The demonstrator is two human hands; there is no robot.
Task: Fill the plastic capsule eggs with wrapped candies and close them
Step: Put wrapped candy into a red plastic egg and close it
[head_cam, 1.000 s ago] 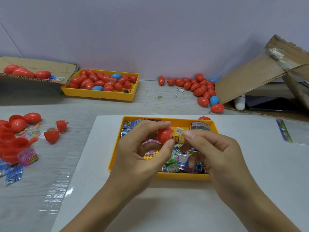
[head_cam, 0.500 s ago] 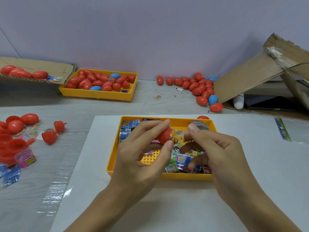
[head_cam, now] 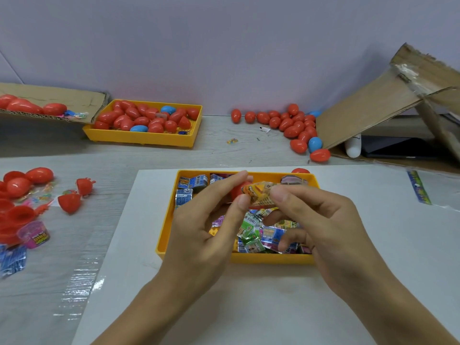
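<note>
My left hand (head_cam: 206,227) holds a red egg half (head_cam: 236,190) between thumb and fingers, above the near yellow tray (head_cam: 166,227). My right hand (head_cam: 321,225) pinches a yellow-orange wrapped candy (head_cam: 258,194) and holds it against the egg half's mouth. The fingers hide most of the egg half. Under both hands the tray holds several wrapped candies (head_cam: 261,235) in blue, green and pink.
A far yellow tray (head_cam: 139,139) holds red and blue eggs. Loose eggs (head_cam: 296,125) lie by a cardboard box (head_cam: 373,108) at the back right. Open red egg halves (head_cam: 69,202) and candy packets (head_cam: 12,260) sit at the left. A white sheet (head_cam: 373,245) underlies the near tray.
The candy has turned and been pressed closer into the egg half. Both hands stay above the tray, with only small finger movements.
</note>
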